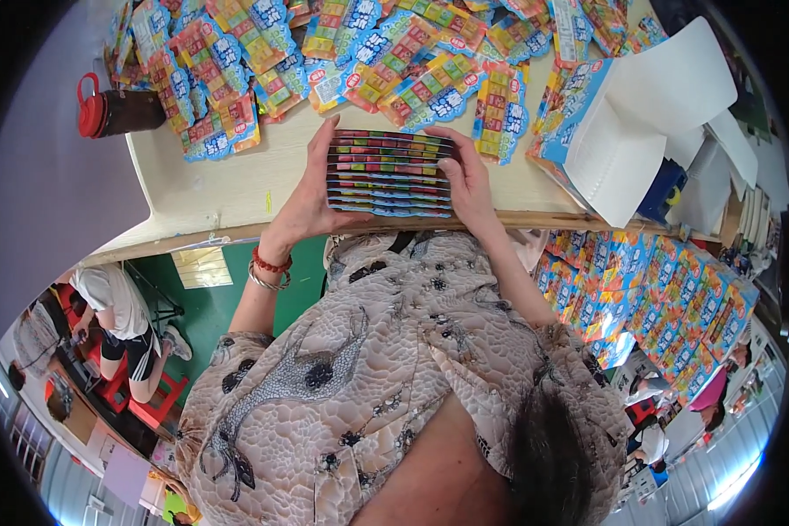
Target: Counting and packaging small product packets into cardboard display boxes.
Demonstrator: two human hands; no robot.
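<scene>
Between my two hands is a stack of candy packs (389, 175), set on edge so that their thin sides and coloured pieces show in rows. My left hand (310, 188) grips its left end, fingers along the far and near sides. At the right end my right hand (470, 180) closes on it, the thumb bent over the front. The stack is held at the table's near edge, just in front of my body. Beyond it, many loose candy packs (386, 74) with blue wavy-edged labels lie heaped across the table (280, 193).
A dark jar with a red lid (92, 107) lies at the table's left. To the right stands an opened printed carton (579, 114) with white flaps. Stacked colourful boxes (649, 298) fill the lower right. At left, a person (118, 302) sits on a red stool (159, 403).
</scene>
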